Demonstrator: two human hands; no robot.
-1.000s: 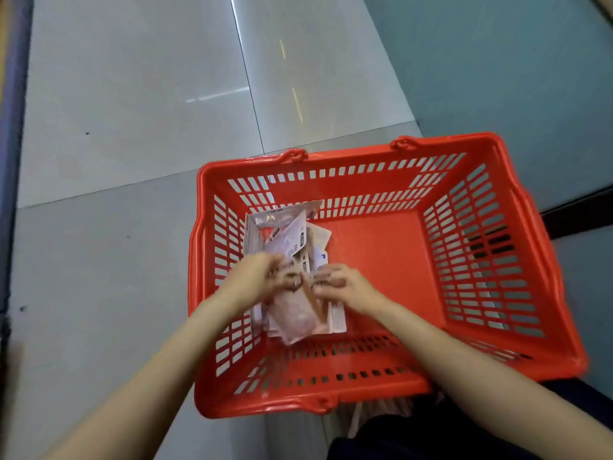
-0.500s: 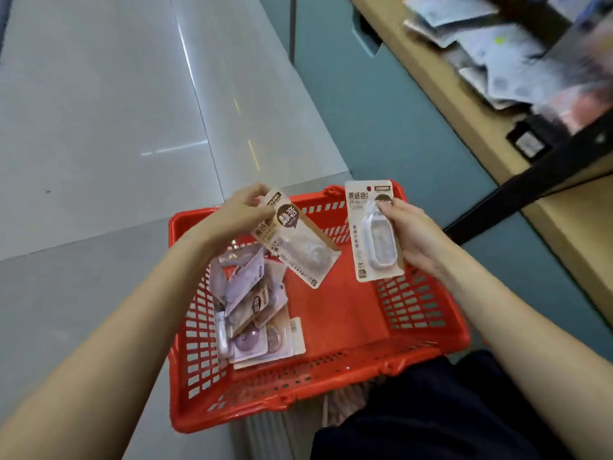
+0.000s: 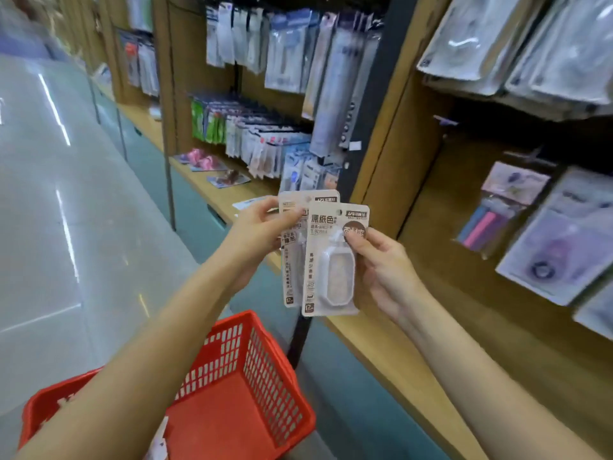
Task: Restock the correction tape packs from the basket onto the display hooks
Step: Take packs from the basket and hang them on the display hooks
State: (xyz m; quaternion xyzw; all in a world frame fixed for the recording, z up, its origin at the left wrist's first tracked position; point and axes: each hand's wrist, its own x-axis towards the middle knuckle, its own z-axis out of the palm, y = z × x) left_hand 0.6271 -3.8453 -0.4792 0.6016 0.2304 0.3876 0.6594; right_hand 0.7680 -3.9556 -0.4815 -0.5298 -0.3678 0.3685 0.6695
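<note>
2 correction tape packs are up, the rear pack (image 3: pixel 292 247) pinched in my left hand (image 3: pixel 257 232), the front pack (image 3: pixel 333 260) in my right hand (image 3: pixel 381 263). Overlapped, their hang holes could miss a display hook (image 3: pixel 446 121), or 1 might slip toward the basket (image 3: pixel 252 376).

Two hands up, left (image 3: pixel 255 232) and right (image 3: pixel 384 267); two correction tape packs, one in each, the front pack (image 3: pixel 333 260) overlapping the rear pack (image 3: pixel 292 247); one red basket (image 3: pixel 265 386) below, with at least one more pack (image 3: pixel 159 443) showing at its edge; hanging packs on the shelves (image 3: pixel 282 48) too many and too blurred to count.
</note>
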